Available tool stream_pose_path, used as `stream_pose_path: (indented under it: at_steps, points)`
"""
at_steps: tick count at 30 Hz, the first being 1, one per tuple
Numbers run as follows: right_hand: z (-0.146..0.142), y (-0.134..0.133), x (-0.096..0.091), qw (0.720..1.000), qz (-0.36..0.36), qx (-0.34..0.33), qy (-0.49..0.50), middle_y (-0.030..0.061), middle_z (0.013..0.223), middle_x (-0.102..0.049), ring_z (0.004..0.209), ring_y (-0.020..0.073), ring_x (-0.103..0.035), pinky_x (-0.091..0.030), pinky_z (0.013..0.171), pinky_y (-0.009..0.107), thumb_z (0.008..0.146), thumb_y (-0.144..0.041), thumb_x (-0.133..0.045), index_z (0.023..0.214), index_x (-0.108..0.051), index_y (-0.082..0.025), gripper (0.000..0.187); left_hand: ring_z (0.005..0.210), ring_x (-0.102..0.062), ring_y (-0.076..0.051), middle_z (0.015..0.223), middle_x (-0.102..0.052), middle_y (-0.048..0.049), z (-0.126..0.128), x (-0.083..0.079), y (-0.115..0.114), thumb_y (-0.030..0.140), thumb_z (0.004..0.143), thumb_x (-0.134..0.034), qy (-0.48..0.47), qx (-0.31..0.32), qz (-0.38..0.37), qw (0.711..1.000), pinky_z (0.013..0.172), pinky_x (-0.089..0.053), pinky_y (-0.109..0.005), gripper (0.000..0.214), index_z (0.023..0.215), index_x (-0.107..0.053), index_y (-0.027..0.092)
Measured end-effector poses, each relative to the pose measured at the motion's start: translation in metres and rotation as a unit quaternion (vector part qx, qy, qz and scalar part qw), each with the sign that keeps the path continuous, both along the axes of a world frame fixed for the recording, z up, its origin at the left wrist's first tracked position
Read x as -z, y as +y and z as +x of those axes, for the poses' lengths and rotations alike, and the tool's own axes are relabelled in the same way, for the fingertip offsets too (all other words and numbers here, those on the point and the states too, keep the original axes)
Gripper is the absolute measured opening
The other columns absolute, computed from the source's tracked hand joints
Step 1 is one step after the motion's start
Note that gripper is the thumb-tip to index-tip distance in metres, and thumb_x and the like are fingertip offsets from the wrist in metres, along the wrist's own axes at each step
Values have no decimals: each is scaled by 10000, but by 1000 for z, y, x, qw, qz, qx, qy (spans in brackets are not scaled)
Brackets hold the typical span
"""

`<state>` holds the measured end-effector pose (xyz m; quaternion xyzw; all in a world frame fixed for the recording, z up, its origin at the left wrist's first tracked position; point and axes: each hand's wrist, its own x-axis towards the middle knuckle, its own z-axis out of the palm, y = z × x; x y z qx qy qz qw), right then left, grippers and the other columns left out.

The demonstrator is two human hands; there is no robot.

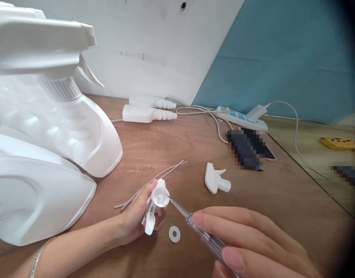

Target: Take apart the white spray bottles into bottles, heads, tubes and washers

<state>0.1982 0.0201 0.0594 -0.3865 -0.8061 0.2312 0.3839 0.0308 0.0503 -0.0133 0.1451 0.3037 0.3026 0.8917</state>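
Right fingers (213, 220) clamp the tool (205, 236), its long axis slanting away leftward to the sprayer (159, 199), gripped by the left fingers (159, 224).

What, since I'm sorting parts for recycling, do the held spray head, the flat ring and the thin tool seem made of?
Spray head: probably hard plastic, slightly glossy; smooth white moulding. Flat ring: matt, evenly pale; perhaps foam or soft plastic, unclear. Thin tool: handle see-through, likely clear plastic; shaft probably metal, greyish sheen.
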Motion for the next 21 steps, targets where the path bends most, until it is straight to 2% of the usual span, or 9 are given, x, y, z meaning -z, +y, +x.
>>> stream_pose_path:
  at_steps: [1, 2, 4, 6, 8, 10, 15, 18, 21]
  points:
    - [-4, 1, 4, 996, 83, 6, 34, -41, 687, -683, 581, 206, -656, -518, 447, 339, 734, -225, -530, 753, -546, -368, 144, 328, -262, -48, 450, -418, 51, 0, 0, 0, 568, 807, -409, 8, 0, 2, 1000, 356, -151, -178, 423, 715, -482, 161]
    - [-8, 3, 7, 986, 148, 46, 56, -31, 658, -673, 534, 195, -640, -502, 419, 329, 748, -206, -502, 759, -539, -351, 150, 333, -267, -48, 453, -420, 48, 0, 0, 0, 573, 804, -410, 13, 2, 5, 1000, 358, -155, -178, 430, 698, -473, 162]
    - [-15, 4, 7, 966, 227, 108, 64, -18, 598, -646, 456, 176, -600, -469, 372, 312, 771, -178, -453, 755, -522, -317, 156, 336, -268, -46, 459, -422, 47, 1, 0, -1, 580, 795, -420, 26, 2, 11, 1000, 360, -163, -177, 436, 673, -458, 163]
    - [-18, 4, 2, 968, 227, 100, 20, -13, 601, -643, 480, 173, -606, -486, 380, 306, 779, -170, -447, 765, -508, -308, 151, 336, -271, -45, 458, -423, 49, 1, -1, -1, 580, 782, -443, 48, -8, 16, 999, 358, -163, -173, 426, 689, -460, 165]
    - [-16, 2, -6, 978, 187, 85, -46, -2, 671, -666, 580, 181, -640, -540, 455, 317, 765, -145, -491, 786, -507, -296, 154, 325, -260, -42, 453, -428, 53, 2, -2, -1, 579, 768, -465, 74, -20, 20, 997, 346, -143, -170, 414, 723, -465, 167]
    - [-15, -1, -10, 975, 189, 83, -81, 13, 709, -674, 625, 177, -651, -562, 513, 302, 742, -99, -537, 768, -506, -258, 164, 305, -242, -34, 463, -445, 55, 2, -3, -1, 570, 768, -478, 85, -27, 25, 996, 333, -117, -172, 404, 750, -462, 167]
    - [-21, 1, 0, 958, 254, 114, -70, 22, 666, -647, 590, 154, -637, -546, 524, 254, 735, -51, -565, 684, -444, -206, 203, 299, -187, -2, 504, -451, 66, 3, -3, 0, 503, 834, -446, 34, -46, 28, 998, 349, -115, -153, 345, 770, -442, 164]
    - [-21, 9, 1, 968, 231, 73, -68, 31, 680, -639, 582, 135, -631, -535, 512, 219, 755, -46, -529, 720, -433, -203, 187, 310, -193, 1, 518, -451, 66, 3, -1, -1, 491, 853, -428, 23, -54, 29, 998, 362, -121, -146, 340, 762, -435, 164]
    - [-16, 19, -3, 979, 197, 34, -49, 53, 722, -631, 582, 124, -624, -519, 480, 200, 764, -45, -501, 847, -417, -190, 187, 307, -199, -6, 517, -447, 67, 3, 1, -3, 502, 859, -409, 16, -50, 16, 999, 372, -129, -162, 352, 754, -424, 166]
